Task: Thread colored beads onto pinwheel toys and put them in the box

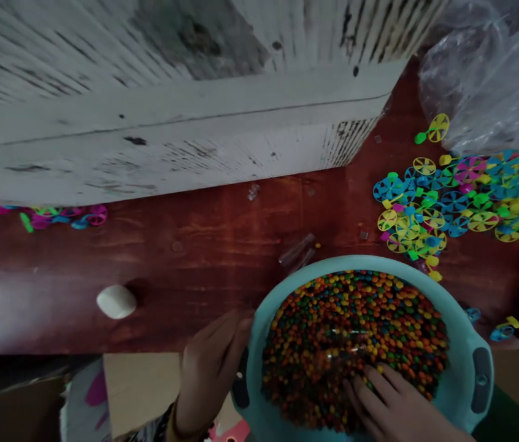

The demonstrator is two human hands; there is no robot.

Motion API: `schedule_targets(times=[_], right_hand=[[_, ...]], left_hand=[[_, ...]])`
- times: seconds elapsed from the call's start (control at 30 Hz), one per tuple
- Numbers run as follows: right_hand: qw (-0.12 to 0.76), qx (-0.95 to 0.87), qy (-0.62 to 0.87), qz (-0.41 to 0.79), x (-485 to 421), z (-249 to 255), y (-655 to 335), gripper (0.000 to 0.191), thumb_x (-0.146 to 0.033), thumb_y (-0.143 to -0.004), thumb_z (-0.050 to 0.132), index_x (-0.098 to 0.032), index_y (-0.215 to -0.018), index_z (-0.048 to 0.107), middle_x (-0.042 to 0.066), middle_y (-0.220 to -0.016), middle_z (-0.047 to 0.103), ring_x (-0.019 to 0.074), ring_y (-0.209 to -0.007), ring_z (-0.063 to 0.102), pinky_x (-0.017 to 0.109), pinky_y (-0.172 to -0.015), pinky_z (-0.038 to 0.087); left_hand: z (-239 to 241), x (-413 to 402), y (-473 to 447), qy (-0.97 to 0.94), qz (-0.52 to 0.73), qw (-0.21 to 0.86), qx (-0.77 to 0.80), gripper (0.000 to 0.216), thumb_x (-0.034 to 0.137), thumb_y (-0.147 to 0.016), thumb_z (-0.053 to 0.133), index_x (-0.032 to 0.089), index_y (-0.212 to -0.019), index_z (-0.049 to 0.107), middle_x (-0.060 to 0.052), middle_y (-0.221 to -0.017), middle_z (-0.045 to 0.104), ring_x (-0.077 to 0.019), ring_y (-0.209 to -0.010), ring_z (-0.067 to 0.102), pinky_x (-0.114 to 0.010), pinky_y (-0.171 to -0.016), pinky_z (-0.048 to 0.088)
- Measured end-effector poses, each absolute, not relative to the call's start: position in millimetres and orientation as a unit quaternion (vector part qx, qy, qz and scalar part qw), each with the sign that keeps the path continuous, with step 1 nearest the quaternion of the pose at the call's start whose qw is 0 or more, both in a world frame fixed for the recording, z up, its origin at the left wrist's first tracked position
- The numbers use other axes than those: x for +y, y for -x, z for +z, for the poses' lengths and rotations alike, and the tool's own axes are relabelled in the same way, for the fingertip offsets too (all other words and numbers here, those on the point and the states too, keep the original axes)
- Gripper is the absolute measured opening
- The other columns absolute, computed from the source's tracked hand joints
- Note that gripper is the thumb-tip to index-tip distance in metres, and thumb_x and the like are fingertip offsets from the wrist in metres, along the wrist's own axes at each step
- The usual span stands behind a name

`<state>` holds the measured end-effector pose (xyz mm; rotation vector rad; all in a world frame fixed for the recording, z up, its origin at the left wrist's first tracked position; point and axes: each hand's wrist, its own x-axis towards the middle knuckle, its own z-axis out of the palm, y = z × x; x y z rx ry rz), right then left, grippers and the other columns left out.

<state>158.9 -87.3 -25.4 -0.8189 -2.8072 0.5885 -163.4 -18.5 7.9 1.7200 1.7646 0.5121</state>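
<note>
A teal plastic basin [459,325] fills the lower middle, heaped with small round multicoloured beads [356,325]. My left hand [211,368] curls against the basin's left rim, outside the beads. My right hand [391,399] rests with its fingers slightly apart on the beads, holding nothing that I can see. A transparent plastic tube [345,345] lies on the beads just above those fingers. Rows of colourful plastic pinwheels [466,202] are scattered on the table beyond the basin, out of reach of both hands' fingertips.
A worn white-painted wooden board [162,116] looms over the reddish-brown wooden table [181,270]. A transparent plastic bag [484,80] lies at the far right, a white lump [116,302] sits left, more pinwheel parts [66,216] lie far left, and empty transparent tubes [296,249] sit near the basin.
</note>
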Motion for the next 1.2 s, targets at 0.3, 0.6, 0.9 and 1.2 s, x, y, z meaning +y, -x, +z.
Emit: schedule_targets(times=[0.3, 0.6, 0.9, 1.2], right_hand=[[0.086, -0.946, 0.232, 0.207, -117.0, -44.9, -171.8, 0.022, -0.033, -0.101, 0.058, -0.018, -0.112, 0.071, 0.006, -0.101, 0.074, 0.0218, -0.097, 0.062, 0.036, -0.089, 0.049], [0.073, -0.946, 0.248, 0.196, -125.3, -42.2, -180.4, 0.027, -0.028, -0.101, 0.05, -0.022, -0.12, 0.069, 0.006, -0.106, 0.071, 0.0224, -0.099, 0.062, 0.036, -0.087, 0.052], [0.072, -0.945, 0.246, 0.201, -110.2, -30.9, -175.1, 0.027, -0.023, -0.096, 0.053, -0.022, -0.115, 0.071, 0.005, -0.107, 0.071, 0.0226, -0.1, 0.061, 0.037, -0.087, 0.052], [0.081, -0.938, 0.266, 0.208, -91.1, -24.0, -165.9, 0.034, -0.006, -0.092, 0.046, -0.016, -0.114, 0.07, 0.008, -0.104, 0.072, 0.024, -0.098, 0.063, 0.039, -0.086, 0.052]], left_hand=[[13.2, -14.1, 173.4, -0.703, 0.186, 0.341, 0.595, 0.033, 0.016, -0.106, 0.045, 0.018, -0.076, 0.059, 0.001, -0.066, 0.058, -0.0092, -0.06, 0.056, -0.02, -0.058, 0.044], [-35.1, 102.0, 138.2, -0.872, 0.095, 0.236, 0.418, 0.033, 0.029, -0.11, 0.044, 0.018, -0.124, 0.072, -0.009, -0.114, 0.075, -0.0199, -0.106, 0.064, -0.033, -0.095, 0.051], [-65.4, 136.0, 128.4, -0.894, 0.107, 0.218, 0.377, 0.026, 0.025, -0.107, 0.051, 0.016, -0.102, 0.075, -0.007, -0.103, 0.077, -0.0203, -0.104, 0.063, -0.033, -0.092, 0.05], [-69.1, 111.0, 174.0, -0.728, 0.249, 0.297, 0.565, 0.016, 0.027, -0.102, 0.062, 0.017, -0.104, 0.075, -0.007, -0.105, 0.077, -0.0174, -0.099, 0.071, -0.03, -0.095, 0.055]])
